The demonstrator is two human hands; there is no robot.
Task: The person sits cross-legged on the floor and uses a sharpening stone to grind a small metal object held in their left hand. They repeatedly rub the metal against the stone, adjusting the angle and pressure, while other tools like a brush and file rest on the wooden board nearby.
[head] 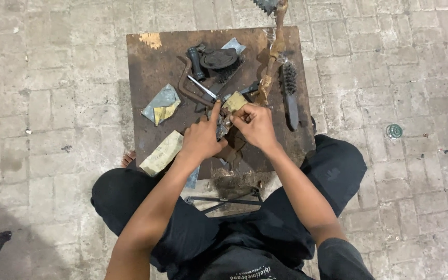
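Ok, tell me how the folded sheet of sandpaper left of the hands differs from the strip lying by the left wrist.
The folded sheet shows a grey face with a yellow fold turned up; the strip shows only pale yellow. The sheet is crumpled into an uneven wedge, while the strip lies long and flat. The sheet sits well on the board, but the strip hangs over its near edge. Both lie untouched, apart from the left hand.

The person wears black trousers (333, 171), loose over both knees, which fill the lower middle of the frame to either side of the arms. A black short-sleeved shirt (245, 259) shows at the bottom edge, with a strip of small white print near its hem and a dark sleeve (340, 259) ending above the right elbow at lower right. Both forearms are bare, and the left hand (202, 139) and right hand (255, 124) carry no gloves, rings or watch.
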